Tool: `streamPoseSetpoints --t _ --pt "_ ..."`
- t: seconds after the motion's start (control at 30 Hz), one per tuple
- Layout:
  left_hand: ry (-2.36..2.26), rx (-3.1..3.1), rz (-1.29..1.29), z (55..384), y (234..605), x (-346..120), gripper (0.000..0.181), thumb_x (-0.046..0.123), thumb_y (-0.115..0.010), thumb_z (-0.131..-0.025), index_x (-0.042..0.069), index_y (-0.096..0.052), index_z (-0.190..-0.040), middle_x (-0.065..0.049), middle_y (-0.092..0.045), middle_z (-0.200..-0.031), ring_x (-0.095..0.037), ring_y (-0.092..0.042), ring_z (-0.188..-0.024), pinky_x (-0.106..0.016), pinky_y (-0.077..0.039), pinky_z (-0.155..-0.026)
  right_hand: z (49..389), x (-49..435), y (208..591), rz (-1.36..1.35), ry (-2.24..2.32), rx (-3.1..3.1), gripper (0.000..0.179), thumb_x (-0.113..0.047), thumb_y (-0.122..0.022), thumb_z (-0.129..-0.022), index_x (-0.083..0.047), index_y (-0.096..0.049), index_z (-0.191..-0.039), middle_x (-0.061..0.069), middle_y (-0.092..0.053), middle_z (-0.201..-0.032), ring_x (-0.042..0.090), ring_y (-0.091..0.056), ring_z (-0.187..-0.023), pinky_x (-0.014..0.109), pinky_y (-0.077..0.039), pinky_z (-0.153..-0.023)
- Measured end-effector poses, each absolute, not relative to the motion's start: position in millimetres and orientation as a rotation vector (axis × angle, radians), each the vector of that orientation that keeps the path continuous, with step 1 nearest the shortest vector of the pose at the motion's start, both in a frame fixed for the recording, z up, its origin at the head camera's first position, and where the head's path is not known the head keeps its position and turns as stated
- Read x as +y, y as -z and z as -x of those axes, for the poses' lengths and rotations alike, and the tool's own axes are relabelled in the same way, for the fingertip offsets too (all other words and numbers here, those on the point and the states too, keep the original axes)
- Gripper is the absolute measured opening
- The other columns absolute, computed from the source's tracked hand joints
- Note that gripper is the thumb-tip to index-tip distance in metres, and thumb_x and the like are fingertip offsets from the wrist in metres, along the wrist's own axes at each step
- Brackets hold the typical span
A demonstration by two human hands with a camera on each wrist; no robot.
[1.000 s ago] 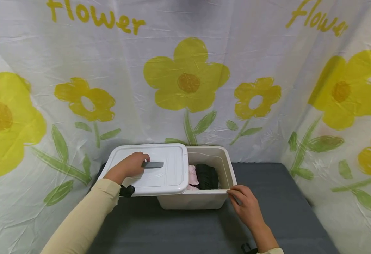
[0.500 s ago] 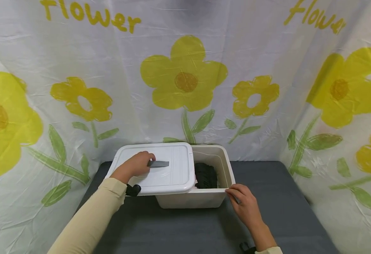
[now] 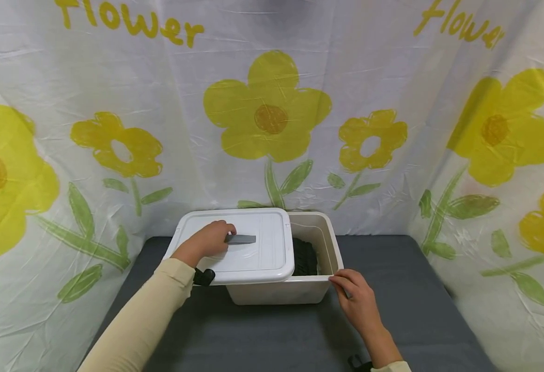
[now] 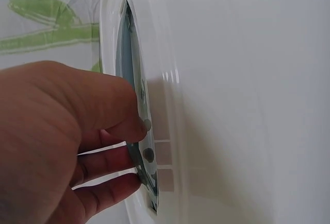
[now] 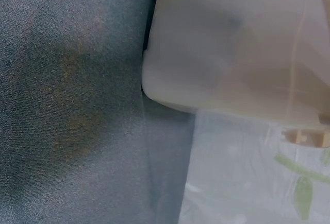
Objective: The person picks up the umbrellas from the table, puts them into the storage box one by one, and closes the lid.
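My left hand (image 3: 212, 238) grips the grey handle (image 3: 241, 239) of a white lid (image 3: 272, 256); in the left wrist view, the thumb and fingers close around the handle (image 4: 125, 54). The lid lies over the left part of an off-white storage box (image 3: 276, 294) and juts out past its left side. Through the uncovered right part a dark, bundled soft item (image 3: 304, 257) shows inside. At the box's front right corner, my right hand (image 3: 357, 299) pinches the rim between thumb and fingers. In the right wrist view the box wall (image 5: 206, 64) shows, but the fingers are out of sight.
The box stands at the back of a dark grey table (image 3: 272, 336). Right behind it hangs a white curtain (image 3: 197, 129) with yellow flowers, which also runs along both sides.
My left hand has slid the lid to the right across the box, so less of the inside shows and a pink item is now covered. My right hand has stayed at the corner.
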State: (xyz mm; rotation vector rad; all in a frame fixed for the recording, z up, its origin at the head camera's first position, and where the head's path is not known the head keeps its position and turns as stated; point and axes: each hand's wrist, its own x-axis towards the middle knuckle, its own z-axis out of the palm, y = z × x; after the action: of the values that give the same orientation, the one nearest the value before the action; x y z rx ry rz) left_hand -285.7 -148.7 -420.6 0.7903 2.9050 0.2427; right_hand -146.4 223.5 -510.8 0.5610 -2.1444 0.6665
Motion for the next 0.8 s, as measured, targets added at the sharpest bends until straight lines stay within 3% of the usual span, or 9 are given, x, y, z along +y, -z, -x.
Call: streamPoseSetpoints --t 0.47,0.7,0.8 --pt "-0.248 2.895 -0.800 285 416 -121 0.038 0.007 -0.066 -0.083 0.005 -0.063 -0.121 -0.013 -0.063 -0.111 -0.027 -0.058 -0.103 -0.043 -0.046 -0.094 147 224 514 -0.530 -0.715 -2.135 0.021 0.009 -0.073 -0.072 -0.006 -0.076 -0.087 0.008 -0.067 -0.096 0.025 -0.061 -0.095 0.010 -0.038 -0.095" --pt "-0.247 2.877 -0.822 287 415 -107 0.038 0.007 -0.066 -0.084 0.006 -0.063 -0.122 -0.013 -0.062 -0.113 -0.028 -0.058 -0.106 -0.043 -0.045 -0.095 147 223 512 -0.524 -0.651 -2.083 0.033 0.015 -0.079 -0.062 -0.009 -0.077 -0.084 0.006 -0.069 -0.094 0.023 -0.065 -0.092 0.032 -0.051 -0.078" --pt "-0.248 2.874 -0.836 290 417 -103 0.038 0.007 -0.065 -0.084 0.006 -0.063 -0.122 -0.013 -0.062 -0.112 -0.027 -0.058 -0.105 -0.043 -0.046 -0.094 147 223 512 -0.527 -0.656 -2.074 0.032 0.014 -0.079 -0.061 -0.009 -0.077 -0.084 0.006 -0.069 -0.094 0.023 -0.065 -0.092 0.032 -0.052 -0.076"
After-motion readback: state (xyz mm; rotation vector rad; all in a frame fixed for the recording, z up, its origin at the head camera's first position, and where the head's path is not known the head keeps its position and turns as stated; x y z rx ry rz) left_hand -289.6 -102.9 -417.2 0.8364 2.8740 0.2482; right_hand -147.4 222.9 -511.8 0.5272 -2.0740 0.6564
